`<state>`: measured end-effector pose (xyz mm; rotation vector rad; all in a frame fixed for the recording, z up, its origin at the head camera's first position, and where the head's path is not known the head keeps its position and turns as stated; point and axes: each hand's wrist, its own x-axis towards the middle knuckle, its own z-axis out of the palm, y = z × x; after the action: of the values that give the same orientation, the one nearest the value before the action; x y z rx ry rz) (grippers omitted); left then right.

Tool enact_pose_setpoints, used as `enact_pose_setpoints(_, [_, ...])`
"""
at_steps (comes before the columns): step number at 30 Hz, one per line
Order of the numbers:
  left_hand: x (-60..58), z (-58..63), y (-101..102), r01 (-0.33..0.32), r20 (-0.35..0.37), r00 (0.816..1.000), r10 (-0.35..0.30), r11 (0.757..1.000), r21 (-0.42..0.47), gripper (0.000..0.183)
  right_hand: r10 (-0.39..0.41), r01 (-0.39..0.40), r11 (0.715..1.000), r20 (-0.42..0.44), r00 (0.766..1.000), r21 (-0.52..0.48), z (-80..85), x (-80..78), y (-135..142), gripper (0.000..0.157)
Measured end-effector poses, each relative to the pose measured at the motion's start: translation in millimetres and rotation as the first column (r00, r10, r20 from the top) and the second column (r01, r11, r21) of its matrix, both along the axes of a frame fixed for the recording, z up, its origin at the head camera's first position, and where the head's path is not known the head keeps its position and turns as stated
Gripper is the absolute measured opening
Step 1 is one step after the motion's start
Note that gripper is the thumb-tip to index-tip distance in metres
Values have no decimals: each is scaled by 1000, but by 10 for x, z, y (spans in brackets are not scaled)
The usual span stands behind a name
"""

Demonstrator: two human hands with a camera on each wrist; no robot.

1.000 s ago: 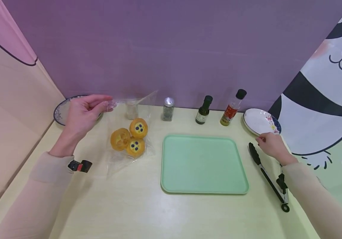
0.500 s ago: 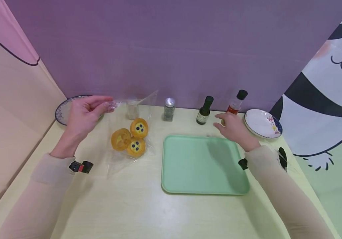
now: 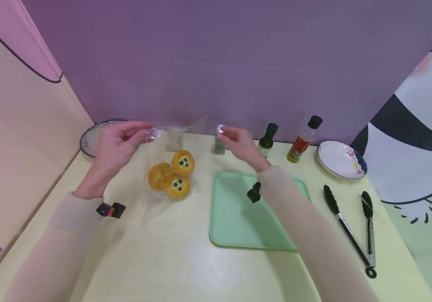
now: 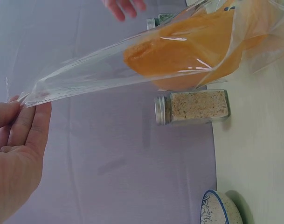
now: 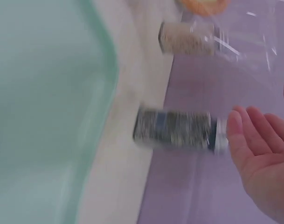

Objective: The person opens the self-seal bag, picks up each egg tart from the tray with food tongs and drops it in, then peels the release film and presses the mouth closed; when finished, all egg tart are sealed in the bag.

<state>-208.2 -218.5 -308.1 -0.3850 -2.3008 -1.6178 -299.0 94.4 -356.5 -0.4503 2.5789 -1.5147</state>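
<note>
My left hand (image 3: 115, 144) pinches the top corner of a clear plastic bag (image 4: 95, 70) between thumb and fingers. Inside the bag are three round golden egg tarts (image 3: 182, 162), two of them dotted with dark spots. In the head view my right hand (image 3: 240, 144) is in the air, its fingers overlapping a glass spice jar (image 3: 219, 147) with a silver cap. The right wrist view shows that hand with relaxed fingers near the jar's cap, holding nothing. Behind the bag stands a second jar (image 4: 197, 106) of tan seasoning.
A green tray (image 3: 234, 226) lies under my right forearm. Black-and-silver tongs (image 3: 351, 235) rest spread at the right. Toward the back stand a dark green bottle (image 3: 267, 138), a red-labelled bottle (image 3: 300, 144) and a floral plate (image 3: 336, 157). A blue-rimmed dish (image 3: 91, 138) is at the left.
My right hand has swept left from beside the floral plate, past the bottles, to the spice jar. The left hand keeps its pinch on the bag. The head view has shifted slightly.
</note>
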Motion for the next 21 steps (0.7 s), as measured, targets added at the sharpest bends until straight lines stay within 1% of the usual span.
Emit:
enact_pose_setpoints(3, [-7, 2, 27, 4, 11, 1000, -4, 1000, -1, 26, 3, 1, 995, 36, 999, -96, -26, -56, -145, 48])
enact_pose_setpoints(5, [-8, 4, 36, -1, 12, 1000, 2, 1000, -13, 26, 0, 12, 988, 75, 997, -155, -38, -101, -228, 48])
enact_pose_setpoints(8, [-4, 6, 42, -6, 8, 1000, 6, 999, -38, 26, 1, 35, 971, 149, 989, -236, -48, -161, -327, 49])
enact_pose_setpoints(10, [-1, 7, 44, -7, 4, 1000, 7, 999, -46, 25, 11, 49, 954, 199, 980, -294, -56, -196, -375, 48])
enact_pose_setpoints(13, [1, 7, 36, -9, 5, 1000, 9, 999, -49, 25, 24, 57, 942, 234, 972, -332, -67, -224, -422, 44])
enact_pose_setpoints(15, [3, 5, 23, -3, 12, 1000, 3, 1000, -23, 26, 21, 53, 946, 225, 974, -321, -70, -226, -439, 38])
enact_pose_setpoints(17, [3, -2, 0, 17, 27, 999, -18, 999, 39, 26, 7, 46, 958, 184, 983, -284, -70, -217, -442, 32])
enact_pose_setpoints(18, [1, -5, -14, 31, 35, 999, -34, 996, 84, 26, 4, 39, 963, 159, 987, -268, -66, -206, -439, 30])
enact_pose_setpoints(21, [-3, -22, -63, 60, 54, 996, -74, 973, 221, 27, 18, 2, 970, 81, 997, -243, -46, -166, -405, 26])
